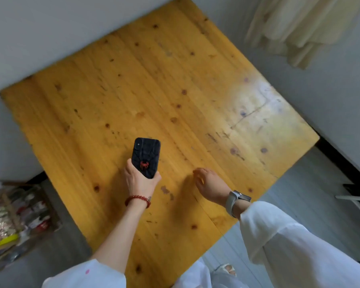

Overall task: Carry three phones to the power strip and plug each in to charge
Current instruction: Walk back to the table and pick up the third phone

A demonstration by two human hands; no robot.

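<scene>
A black phone (146,156) with a red spider emblem on its case is held back side up over the yellow wooden table (133,90). My left hand (138,179), with a red bead bracelet on the wrist, grips the phone's lower end. My right hand (208,185), with a white watch on the wrist, hovers just above the table to the right, fingers loosely curled and holding nothing. No other phone and no power strip is in view.
White walls border the table at the top left and right. A cream curtain (303,28) hangs at the upper right. A box of mixed clutter (13,217) sits on the floor at the lower left. A dark shelf edge (357,196) shows at the right.
</scene>
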